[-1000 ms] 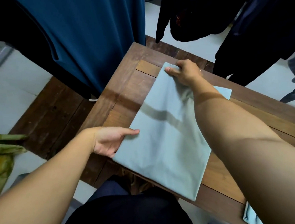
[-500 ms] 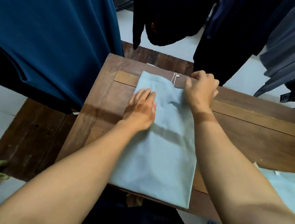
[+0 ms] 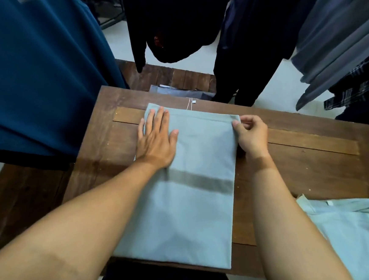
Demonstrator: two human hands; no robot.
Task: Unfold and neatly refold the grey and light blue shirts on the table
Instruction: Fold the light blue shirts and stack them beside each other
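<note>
Where: grey shirt [image 3: 185, 217] lies folded on the wooden table [image 3: 314, 173], long axis running away from the person.
Left hand [image 3: 157, 142]: flat, fingers spread, pressing the far left corner.
Right hand [image 3: 252, 134]: pinching the far right corner.
Reach: both hands are equally near the far edge.

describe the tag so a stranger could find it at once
Find the wooden table; a folded shirt lies mid-table. From its far edge a thin string leads to the tag. It is the only small white square there.
</note>
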